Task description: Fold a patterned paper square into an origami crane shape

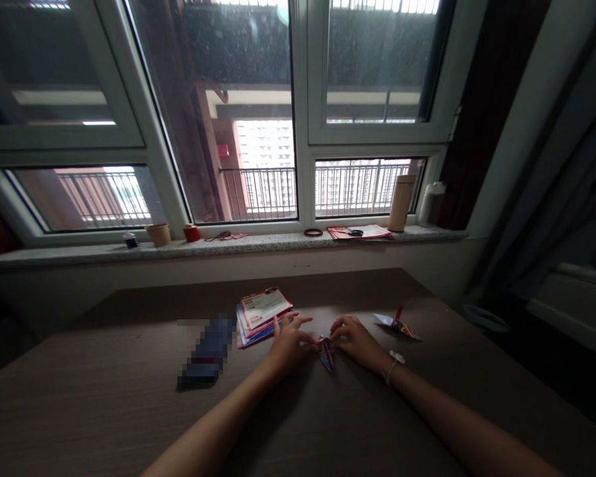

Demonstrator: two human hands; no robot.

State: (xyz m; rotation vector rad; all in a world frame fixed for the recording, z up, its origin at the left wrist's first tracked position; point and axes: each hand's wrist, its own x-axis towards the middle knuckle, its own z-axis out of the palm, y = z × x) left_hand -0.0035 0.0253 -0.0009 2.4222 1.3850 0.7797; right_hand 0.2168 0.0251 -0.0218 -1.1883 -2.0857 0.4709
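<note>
On the dark wooden table (104,397) my left hand (289,341) and my right hand (356,339) meet over a small folded piece of coloured paper (326,353). Both pinch its top with closed fingertips, and its pointed end hangs toward me between the hands. A stack of red, white and blue leaflets (261,313) lies just beyond my left hand. A finished folded paper figure (397,324) rests on the table to the right of my right hand. A band with a small tag sits on my right wrist.
A dark flat object (207,351), blurred out, lies left of my left hand. The stone windowsill (278,244) carries small cups (159,234), a red pot (191,232), papers (360,232), a tall tan cylinder (401,202) and a jar (431,204). Curtains hang at right.
</note>
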